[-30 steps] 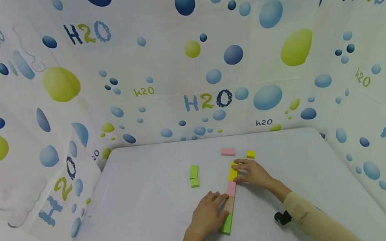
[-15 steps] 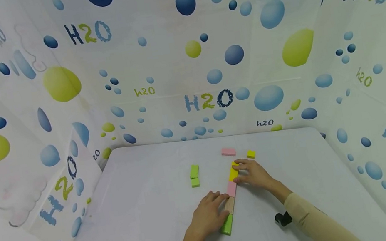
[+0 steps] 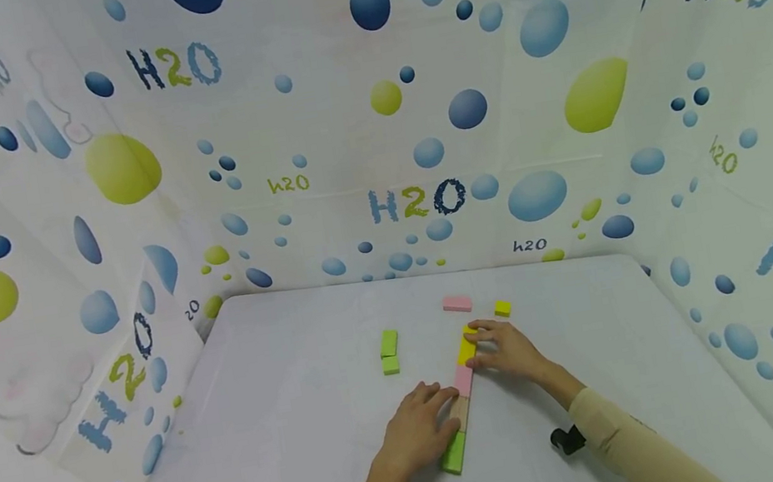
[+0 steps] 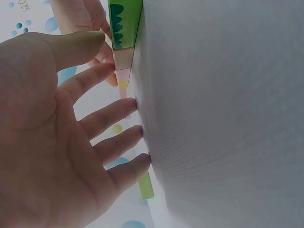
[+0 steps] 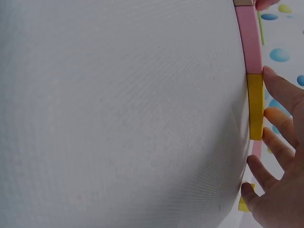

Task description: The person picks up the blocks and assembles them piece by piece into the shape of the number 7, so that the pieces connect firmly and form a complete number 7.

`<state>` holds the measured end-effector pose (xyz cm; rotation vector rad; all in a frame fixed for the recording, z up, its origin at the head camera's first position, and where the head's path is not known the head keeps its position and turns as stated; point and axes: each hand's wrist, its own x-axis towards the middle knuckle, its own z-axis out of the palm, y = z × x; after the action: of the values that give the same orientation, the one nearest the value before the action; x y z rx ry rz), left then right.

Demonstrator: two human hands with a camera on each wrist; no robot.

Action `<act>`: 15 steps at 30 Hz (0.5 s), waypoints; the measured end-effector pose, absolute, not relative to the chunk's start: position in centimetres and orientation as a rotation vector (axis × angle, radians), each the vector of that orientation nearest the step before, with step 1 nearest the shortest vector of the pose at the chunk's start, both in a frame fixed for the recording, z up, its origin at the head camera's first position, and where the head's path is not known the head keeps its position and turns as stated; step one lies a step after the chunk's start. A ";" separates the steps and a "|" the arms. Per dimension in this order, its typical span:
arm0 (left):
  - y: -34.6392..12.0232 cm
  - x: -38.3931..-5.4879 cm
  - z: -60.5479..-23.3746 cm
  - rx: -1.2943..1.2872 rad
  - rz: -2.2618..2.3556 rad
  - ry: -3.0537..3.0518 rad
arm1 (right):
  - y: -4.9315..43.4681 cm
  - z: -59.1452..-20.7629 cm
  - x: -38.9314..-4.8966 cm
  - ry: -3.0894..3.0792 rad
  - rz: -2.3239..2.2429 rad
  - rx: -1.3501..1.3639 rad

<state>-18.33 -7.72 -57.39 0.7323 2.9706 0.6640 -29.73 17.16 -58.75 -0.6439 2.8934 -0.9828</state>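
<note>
In the head view, a line of blocks runs away from the person: a green block (image 3: 454, 454) nearest, then a bare wooden one (image 3: 462, 412), a pink one (image 3: 464, 380) and a yellow one (image 3: 466, 346). My left hand (image 3: 417, 432) lies along the line's left side, thumb by the green-wood joint and index fingertip by the wood-pink joint. Its other fingers extend to the tabletop in the left wrist view. My right hand (image 3: 506, 348) touches the yellow block from above with extended fingers, thumb by the pink-yellow joint. Its last two fingers reach past the block's far end.
Beyond the line lie a loose pink block (image 3: 456, 303) and a small yellow block (image 3: 502, 308). To its left are two green blocks (image 3: 388, 343) end to end. A white cloth (image 3: 290, 399) covers the table, with a patterned curtain (image 3: 306, 119) around it.
The line of blocks has slid slightly toward the person, its green end now a little lower in the head view. Both hands keep nearly the same positions.
</note>
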 end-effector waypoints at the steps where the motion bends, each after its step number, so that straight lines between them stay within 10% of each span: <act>1: -7.7 -18.3 -57.4 0.731 0.667 2.970 | 17.1 -58.7 -29.7 2.893 -0.980 -0.642; 15: -7.7 -18.4 -57.6 0.722 0.655 2.975 | 16.9 -58.9 -29.2 2.892 -0.959 -0.572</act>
<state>-18.37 -7.71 -57.57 0.7222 2.9752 0.6548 -29.20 16.87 -58.89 -0.5723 2.8919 -0.9595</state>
